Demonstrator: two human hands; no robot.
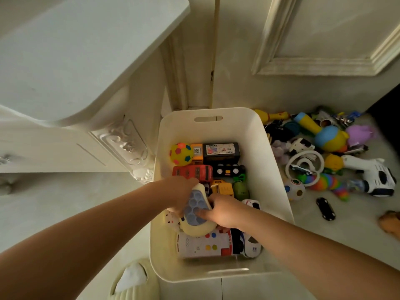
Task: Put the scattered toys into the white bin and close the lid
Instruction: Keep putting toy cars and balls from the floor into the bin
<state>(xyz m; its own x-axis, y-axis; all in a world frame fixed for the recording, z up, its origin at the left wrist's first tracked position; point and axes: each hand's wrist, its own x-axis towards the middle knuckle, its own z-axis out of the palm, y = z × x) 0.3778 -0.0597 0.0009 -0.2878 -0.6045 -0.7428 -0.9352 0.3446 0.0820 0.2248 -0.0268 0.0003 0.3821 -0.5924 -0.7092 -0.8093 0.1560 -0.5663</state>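
Right now both hands are clamped on one toy. The left hand [181,191] grips the far left edge of a yellow pop toy [195,228], and the right hand [225,211] curls round its right side with the thumb pressed on the blue bubbles. The pop toy is tilted and sits low inside the bin [275,161], over the toys already there.

The bin stands open on the floor [357,245], between a white cabinet [86,50] on the left and a spread of toys on the right. Inside it, at the far end, lie a yellow ball [181,154], an orange truck [197,153] and a black box [220,151], side by side. Just nearer come a red bus [192,173] and a black car [228,170], then a yellow truck [223,188] and a green toy [240,189]. At the near end lie a white console [203,245] and a white train [251,247], touching.

Outside the bin, on the floor to its right, lie a yellow chicken [272,116], a blue and yellow toy [324,135], a purple toy [361,132], a white ring [305,167], a rainbow toy [324,181], a spotted ball [294,188], a white robot [376,176] and a small dark car [325,208]. A pale slipper [134,278] shows at the bottom edge, just left of the bin.
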